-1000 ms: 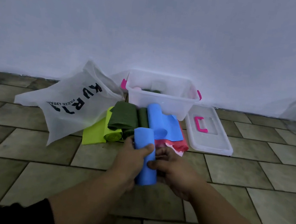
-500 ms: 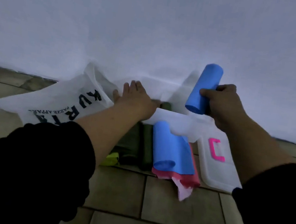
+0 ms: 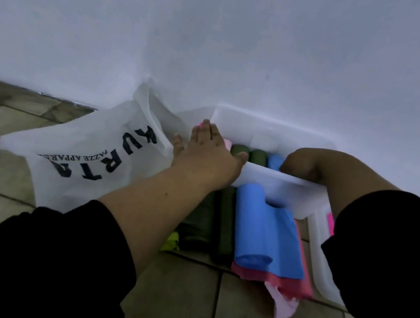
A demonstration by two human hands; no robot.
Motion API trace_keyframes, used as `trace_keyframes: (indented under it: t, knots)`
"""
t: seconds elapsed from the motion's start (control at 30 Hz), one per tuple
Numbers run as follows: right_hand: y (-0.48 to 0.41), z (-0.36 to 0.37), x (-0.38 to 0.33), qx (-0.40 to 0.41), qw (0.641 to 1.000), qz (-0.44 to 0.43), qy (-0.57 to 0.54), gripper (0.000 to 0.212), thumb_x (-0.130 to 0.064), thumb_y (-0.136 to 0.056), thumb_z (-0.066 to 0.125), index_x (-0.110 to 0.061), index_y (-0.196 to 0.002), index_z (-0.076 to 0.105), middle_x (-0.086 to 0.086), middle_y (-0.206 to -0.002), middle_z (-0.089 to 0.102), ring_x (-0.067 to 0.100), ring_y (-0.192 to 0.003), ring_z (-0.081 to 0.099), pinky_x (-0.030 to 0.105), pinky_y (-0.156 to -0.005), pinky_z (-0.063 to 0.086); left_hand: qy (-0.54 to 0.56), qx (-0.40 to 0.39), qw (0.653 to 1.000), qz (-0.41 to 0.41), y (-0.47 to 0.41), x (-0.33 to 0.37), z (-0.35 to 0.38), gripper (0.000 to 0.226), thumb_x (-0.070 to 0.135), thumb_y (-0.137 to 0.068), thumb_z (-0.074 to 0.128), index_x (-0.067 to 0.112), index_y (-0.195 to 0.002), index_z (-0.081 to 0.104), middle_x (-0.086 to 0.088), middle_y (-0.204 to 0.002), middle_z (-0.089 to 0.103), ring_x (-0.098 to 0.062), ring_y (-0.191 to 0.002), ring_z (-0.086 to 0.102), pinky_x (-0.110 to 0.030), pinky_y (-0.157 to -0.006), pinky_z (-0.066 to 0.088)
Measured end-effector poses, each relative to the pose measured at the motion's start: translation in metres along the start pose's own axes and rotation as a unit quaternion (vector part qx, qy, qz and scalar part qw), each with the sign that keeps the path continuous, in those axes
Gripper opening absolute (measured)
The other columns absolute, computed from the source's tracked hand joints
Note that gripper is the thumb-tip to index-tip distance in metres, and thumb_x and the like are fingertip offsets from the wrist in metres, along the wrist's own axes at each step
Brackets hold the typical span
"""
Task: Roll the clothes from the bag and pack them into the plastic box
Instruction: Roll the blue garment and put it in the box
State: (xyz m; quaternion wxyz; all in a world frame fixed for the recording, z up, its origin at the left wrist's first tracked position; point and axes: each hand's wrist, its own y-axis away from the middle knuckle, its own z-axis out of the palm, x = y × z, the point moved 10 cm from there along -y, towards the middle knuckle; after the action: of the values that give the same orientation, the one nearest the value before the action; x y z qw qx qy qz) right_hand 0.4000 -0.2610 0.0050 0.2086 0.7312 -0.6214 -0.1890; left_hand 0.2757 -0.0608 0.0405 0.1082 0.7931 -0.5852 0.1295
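The clear plastic box stands against the wall. Inside it lie a pink roll, two dark green rolls and a blue roll. My right hand reaches down into the box and is closed on the blue roll, its fingers hidden behind the rim. My left hand lies flat on the box's left corner, fingers spread. The white bag lies to the left of the box. A half-rolled blue cloth lies in front of the box.
Dark green cloths, a yellow-green cloth and a red and pink cloth lie on the tiled floor beside and under the blue cloth. The box's clear lid with a pink handle lies to the right. A white wall rises behind the box.
My right hand has lowered the blue roll from above the box into it, next to the green rolls. My left hand stays on the box's left corner. The camera has leaned closer.
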Motion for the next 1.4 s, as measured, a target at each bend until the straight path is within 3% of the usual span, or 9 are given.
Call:
trace_keyframes:
  t: [0.23,0.4,0.57,0.67,0.77,0.9,1.13,1.3,1.4]
  knots:
    - [0.025,-0.015,-0.016,0.09,0.994,-0.011,-0.056,0.031,-0.025,-0.085,0.061,-0.012,-0.112,0.067,0.014,-0.123,0.061,0.031,-0.11,0.057,0.038,-0.095,0.045,0.011,-0.001,1.0,-0.003,0.002,0.0,-0.001,0.089,0.065,-0.088,0.025,0.008,-0.149,-0.006,-0.006,-0.16,-0.009,-0.021,-0.146,-0.005,-0.053,-0.113,-0.005]
    - [0.136,-0.048,-0.033,0.476,0.831,-0.079,-0.276,0.009,-0.016,-0.077,0.046,-0.021,-0.07,0.05,-0.004,-0.072,0.058,0.024,-0.075,0.054,0.029,-0.06,0.035,0.032,-0.023,0.999,0.012,0.009,-0.001,-0.005,0.086,0.066,-0.09,0.024,0.011,-0.15,-0.004,-0.003,-0.16,-0.01,-0.019,-0.146,-0.004,-0.053,-0.115,-0.002]
    - [0.154,0.053,-0.055,0.319,0.93,-0.061,-0.172,0.043,-0.05,-0.075,0.061,-0.021,-0.102,0.045,0.007,-0.094,0.06,0.03,-0.087,0.058,0.032,-0.068,0.039,0.145,0.068,0.982,0.098,0.065,-0.006,-0.046,0.061,0.055,-0.09,0.043,0.025,-0.142,0.034,-0.003,-0.152,0.029,-0.021,-0.136,0.033,-0.043,-0.11,0.03]
    - [0.149,0.081,-0.055,0.267,0.951,-0.04,-0.148,0.063,-0.045,-0.072,0.067,-0.017,-0.117,0.034,0.013,-0.109,0.058,0.034,-0.102,0.057,0.035,-0.071,0.038,0.125,-0.013,0.98,0.154,0.136,-0.016,-0.013,0.041,0.053,-0.082,0.053,0.031,-0.117,0.054,0.003,-0.119,0.055,-0.017,-0.107,0.054,-0.033,-0.087,0.044]
    - [0.162,0.081,-0.053,0.262,0.954,-0.038,-0.143,0.059,-0.035,-0.071,0.066,-0.014,-0.116,0.035,0.013,-0.11,0.058,0.035,-0.101,0.058,0.037,-0.074,0.041,-0.08,-0.163,0.97,0.164,0.192,-0.046,0.061,0.054,0.054,-0.081,0.05,0.031,-0.13,0.044,-0.001,-0.138,0.041,-0.024,-0.128,0.041,-0.041,-0.101,0.039]
    - [0.206,0.101,-0.063,0.303,0.947,-0.092,-0.057,0.046,-0.026,-0.071,0.062,-0.015,-0.114,0.05,0.008,-0.108,0.06,0.028,-0.098,0.057,0.033,-0.074,0.042,-0.108,-0.167,0.972,0.126,0.204,-0.082,0.083,0.082,0.066,-0.077,0.048,0.042,-0.146,0.011,0.001,-0.16,0.001,-0.021,-0.146,0.004,-0.047,-0.115,0.015]
    - [0.266,0.19,-0.086,0.29,0.94,-0.177,0.017,0.057,-0.032,-0.075,0.053,-0.04,-0.13,0.04,-0.011,-0.124,0.047,0.022,-0.117,0.043,0.044,-0.093,0.032,-0.086,-0.153,0.975,0.139,0.2,-0.083,0.078,0.081,0.064,-0.076,0.054,0.038,-0.146,0.022,0.002,-0.158,0.011,-0.019,-0.144,0.016,-0.045,-0.113,0.024]
    - [0.281,0.206,-0.084,0.283,0.935,-0.211,-0.043,0.058,-0.028,-0.075,0.053,-0.041,-0.131,0.046,-0.014,-0.124,0.048,0.02,-0.122,0.038,0.04,-0.089,0.036,0.226,0.017,0.959,0.172,0.194,-0.05,0.015,0.038,0.026,-0.086,0.063,0.021,-0.123,0.058,0.001,-0.126,0.059,-0.011,-0.114,0.054,-0.023,-0.095,0.039]
    - [0.285,0.207,-0.084,0.291,0.933,-0.202,-0.062,0.056,-0.04,-0.073,0.051,-0.04,-0.13,0.048,-0.012,-0.124,0.049,0.02,-0.124,0.037,0.04,-0.091,0.036,0.384,-0.123,0.896,0.185,0.204,-0.003,0.034,0.02,0.026,-0.095,0.053,0.019,-0.109,0.065,0.002,-0.106,0.069,-0.01,-0.102,0.062,-0.027,-0.094,0.045]
